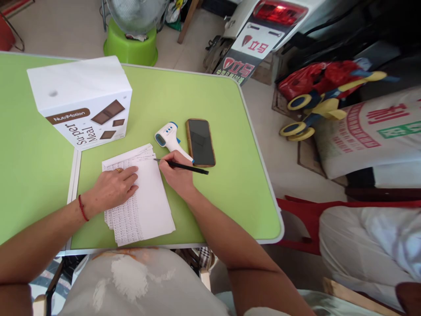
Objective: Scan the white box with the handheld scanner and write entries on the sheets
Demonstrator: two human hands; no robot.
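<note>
My right hand (177,173) grips a black pen (187,166), its tip touching the upper right part of a stack of white paper (153,202). Handwritten lines fill the left side of the top sheets, while the right side is mostly blank. Flat on the paper lies my left hand (115,186), fingers stretched out and holding nothing. Just beyond the right hand is a white infrared thermometer (169,137) with blue buttons. A dark-screened phone (201,142) in a brown case rests to its right.
A white NutriMotion box (88,101) stands behind the paper on the green table (237,184). Past the far edge are a fan (138,15) on a green stool (131,48) and a scooter's rear (250,44). On the right are a printed sack (371,131) and a red chair (296,224).
</note>
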